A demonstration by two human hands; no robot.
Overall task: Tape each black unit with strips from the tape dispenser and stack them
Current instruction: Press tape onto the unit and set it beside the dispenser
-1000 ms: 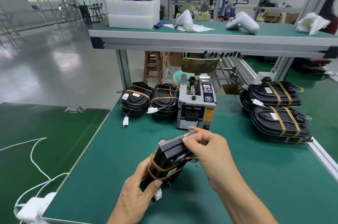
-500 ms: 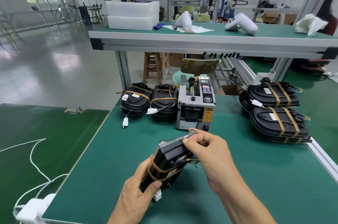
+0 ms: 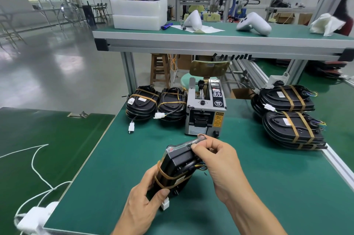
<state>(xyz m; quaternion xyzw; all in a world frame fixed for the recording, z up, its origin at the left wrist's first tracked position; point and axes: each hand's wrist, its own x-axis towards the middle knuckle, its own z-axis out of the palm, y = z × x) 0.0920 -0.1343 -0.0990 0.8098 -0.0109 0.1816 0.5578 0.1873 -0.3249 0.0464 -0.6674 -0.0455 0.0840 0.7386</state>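
Observation:
I hold a black unit [image 3: 178, 165] tilted on edge above the green table [image 3: 268, 186]. My left hand [image 3: 141, 202] grips its lower end, thumb over a tan tape band. My right hand [image 3: 218, 160] pinches a strip of clear tape against the unit's upper end. The grey tape dispenser [image 3: 206, 112] stands just beyond the hands. Two black units [image 3: 156, 103] lie left of the dispenser. A stack of taped units [image 3: 291, 116] lies at the right.
A white connector [image 3: 131, 127] on a wire lies left of the dispenser. White cables [image 3: 38, 169] and a white adapter lie on the lower green table to the left. A raised shelf [image 3: 210, 40] carries foam blocks and white housings. The table's aluminium edge runs along the right.
The view has shifted slightly. My hands keep their hold on the unit and have barely moved.

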